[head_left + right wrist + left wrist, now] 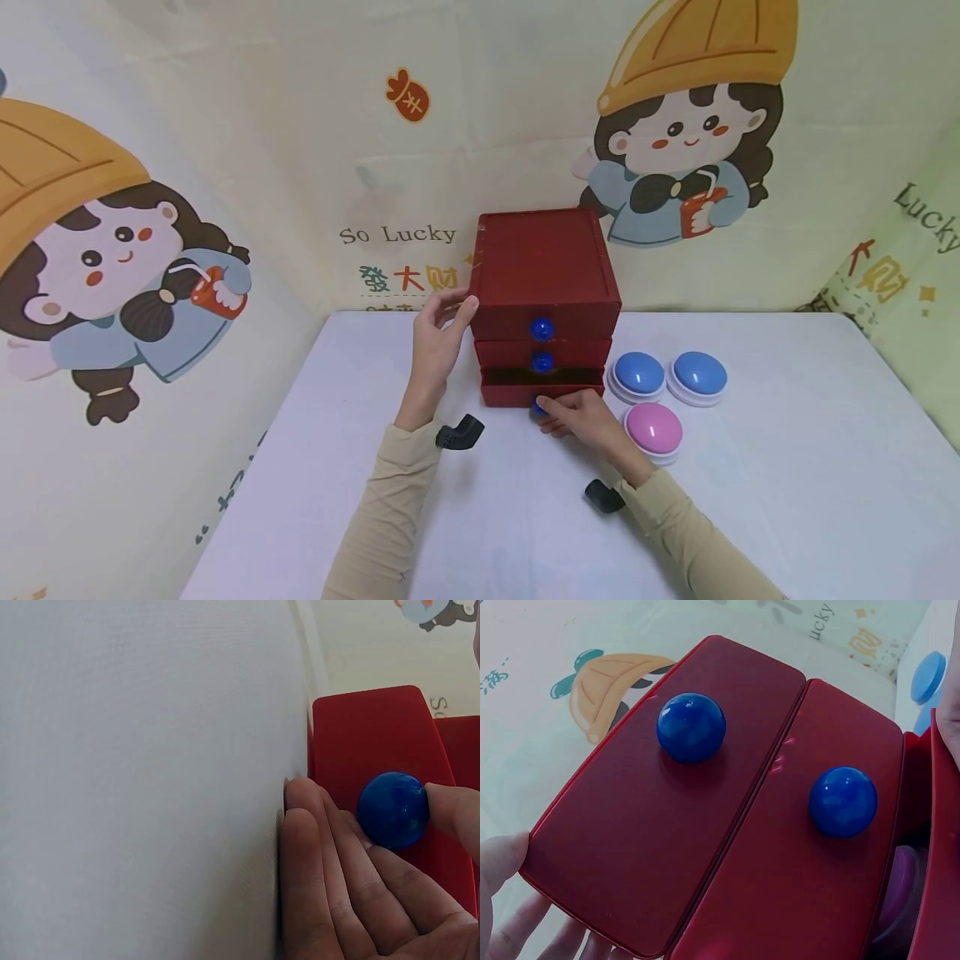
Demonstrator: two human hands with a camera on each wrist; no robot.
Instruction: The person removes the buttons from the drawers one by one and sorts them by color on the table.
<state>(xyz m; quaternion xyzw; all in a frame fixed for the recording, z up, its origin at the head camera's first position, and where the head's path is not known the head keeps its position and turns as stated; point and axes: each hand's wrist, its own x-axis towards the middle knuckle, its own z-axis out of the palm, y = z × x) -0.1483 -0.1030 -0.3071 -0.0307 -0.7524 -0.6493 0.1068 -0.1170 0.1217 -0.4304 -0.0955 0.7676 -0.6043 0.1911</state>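
Note:
A red drawer cabinet (540, 258) with blue ball knobs stands at the back of the table. Its bottom drawer (498, 395) is partly pulled out. My right hand (583, 419) pinches that drawer's blue knob (394, 810) between thumb and fingers, the other fingers low by the tabletop. Along the cabinet's left side, near the upper front corner, rests my left hand (438, 337), its thumb (506, 859) at the edge. Inside the drawer, a pink round object (898, 889) shows partly, the rest hidden by the drawer front. The upper two drawers are closed.
Right of the cabinet sit two blue domed buttons, one nearer (638, 373) and one farther right (699, 373), each on a white base. A pink domed button (654, 429) lies in front of them, close to my right wrist. A printed cloth (315, 167) hangs behind the table.

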